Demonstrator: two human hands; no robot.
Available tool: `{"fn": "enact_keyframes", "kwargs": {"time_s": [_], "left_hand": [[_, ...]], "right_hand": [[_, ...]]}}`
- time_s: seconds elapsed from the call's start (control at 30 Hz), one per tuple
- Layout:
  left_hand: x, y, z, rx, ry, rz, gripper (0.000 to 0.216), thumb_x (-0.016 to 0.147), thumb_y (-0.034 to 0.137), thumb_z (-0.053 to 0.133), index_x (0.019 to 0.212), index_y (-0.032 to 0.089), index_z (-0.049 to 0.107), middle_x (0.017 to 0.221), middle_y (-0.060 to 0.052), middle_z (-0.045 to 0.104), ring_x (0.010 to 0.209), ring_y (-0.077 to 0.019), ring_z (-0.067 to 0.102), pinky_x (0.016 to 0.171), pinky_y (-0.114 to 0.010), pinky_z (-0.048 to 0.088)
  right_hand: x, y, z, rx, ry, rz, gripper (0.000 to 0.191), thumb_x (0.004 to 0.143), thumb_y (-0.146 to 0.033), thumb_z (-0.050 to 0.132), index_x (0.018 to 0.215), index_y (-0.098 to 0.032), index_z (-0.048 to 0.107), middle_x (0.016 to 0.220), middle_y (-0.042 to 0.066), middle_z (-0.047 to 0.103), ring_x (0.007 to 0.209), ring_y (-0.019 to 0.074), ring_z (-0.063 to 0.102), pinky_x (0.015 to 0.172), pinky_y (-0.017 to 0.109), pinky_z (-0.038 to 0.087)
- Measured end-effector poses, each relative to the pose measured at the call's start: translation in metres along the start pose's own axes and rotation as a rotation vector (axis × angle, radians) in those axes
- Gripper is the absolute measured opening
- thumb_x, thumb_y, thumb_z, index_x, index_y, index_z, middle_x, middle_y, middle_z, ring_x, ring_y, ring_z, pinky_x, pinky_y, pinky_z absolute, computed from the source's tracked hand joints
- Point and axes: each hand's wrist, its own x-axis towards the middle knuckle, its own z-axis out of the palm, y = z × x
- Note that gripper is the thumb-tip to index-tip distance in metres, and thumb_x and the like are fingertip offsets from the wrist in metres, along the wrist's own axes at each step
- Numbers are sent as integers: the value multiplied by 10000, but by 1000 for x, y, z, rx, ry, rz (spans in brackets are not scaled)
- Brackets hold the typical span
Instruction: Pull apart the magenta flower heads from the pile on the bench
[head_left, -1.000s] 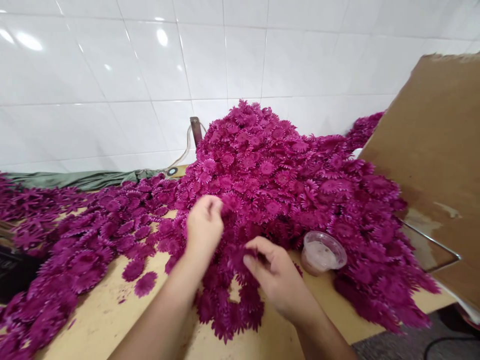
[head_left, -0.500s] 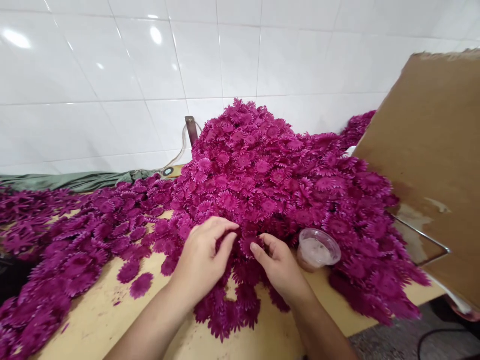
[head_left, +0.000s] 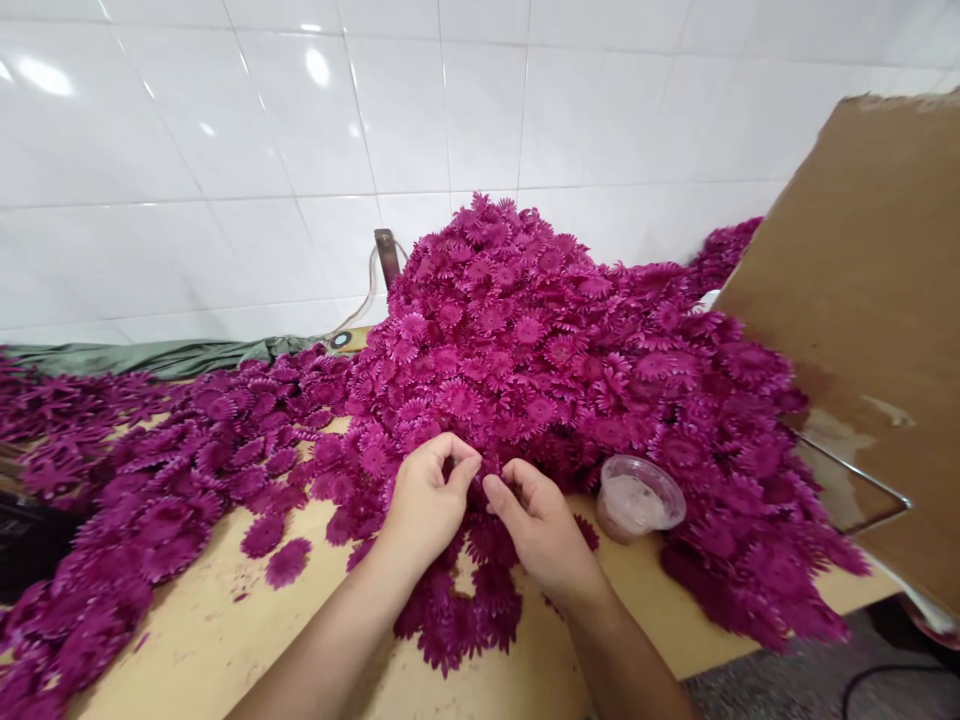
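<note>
My left hand (head_left: 429,492) is closed in a pinch, thumb and forefinger together; whatever is between the tips is too small to make out. Right beside it, my right hand (head_left: 541,522) has its fingers curled and its thumb pressed in, holding a magenta artificial flower (head_left: 489,468) that is mostly hidden between the hands. Both sets of fingertips nearly meet in front of a tall heap of magenta artificial flower heads (head_left: 517,330). Below the hands, more flower heads (head_left: 457,625) hang together in a cluster over the table.
A clear plastic cup (head_left: 641,498) with pale contents stands right of my hands. Loose flower heads (head_left: 165,480) spread across the left of the yellowish table (head_left: 225,640). A cardboard sheet (head_left: 862,260) leans at the right. Behind are green cloth (head_left: 172,358) and a white tiled wall (head_left: 300,130).
My hands have come closer together, and the left fingertips have closed into a pinch. The flower at my right fingertips, plainly seen before, is now mostly hidden. The view has shifted slightly.
</note>
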Motion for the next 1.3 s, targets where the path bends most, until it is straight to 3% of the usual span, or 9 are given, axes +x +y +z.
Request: {"fn": "enact_keyframes", "kwargs": {"time_s": [0.1,0.2,0.27,0.33,0.43,0.67,0.9,1.07,1.3], "left_hand": [[20,-4,-16,-36,272,46,119,714,220,465,602,189,489,552,46,466,548,-112,456,559,-222,379],[40,-8,-38,-53,501,50,105,730,264,449,647,200,462,544,62,395,505,-104,408,524,-217,364],[45,-9,-46,5,385,92,67,703,248,488,732,189,503,639,34,494,601,-125,493,615,-242,422],[41,-7,-46,142,260,149,167,663,196,515,827,174,542,820,-25,578,809,-180,555,780,-313,441],[25,-2,-37,309,204,262,247,669,147,494,902,157,576,1002,-87,586,1022,-232,517,935,-387,375],[-14,10,-14,227,-132,330,151,786,229,504,823,218,650,850,-32,662,828,-178,599,796,-320,467],[-10,17,-7,-19,-307,29,143,710,169,548,766,194,677,738,-24,696,696,-165,628,651,-270,500],[-9,11,-6,-17,-254,-71,87,692,184,546,686,168,631,635,-12,665,595,-148,596,583,-255,469],[1,0,-1,277,45,129,123,744,178,444,668,202,537,654,3,610,641,-163,561,636,-286,427]], "right_hand": [[-11,-3,1,-23,-42,1,241,779,-331,480,614,-196,368,589,-52,342,548,90,329,507,216,317],[-17,-1,-5,-9,-33,-13,157,763,-298,500,661,-186,461,635,-23,427,596,108,407,550,224,369],[-16,0,-11,27,27,-30,107,730,-289,533,728,-182,530,710,5,506,672,132,477,623,243,412],[-11,-1,-16,97,62,-12,133,701,-289,560,787,-189,552,759,16,555,723,148,520,673,259,434],[-3,-4,-19,193,30,43,165,712,-311,553,822,-189,543,752,8,581,716,146,540,682,263,444],[0,-1,-15,71,33,11,227,754,-376,508,664,-167,504,607,-28,471,574,106,430,556,232,382],[0,-2,-14,-52,50,27,351,765,-450,476,544,-195,378,512,-58,339,488,82,316,451,212,284],[-1,-2,-15,-31,-18,21,293,784,-425,430,618,-184,431,584,-35,406,549,100,384,514,225,341],[-11,-8,-4,-98,3,-5,224,781,-351,447,632,-186,422,581,-38,391,545,100,360,510,229,318]]}}
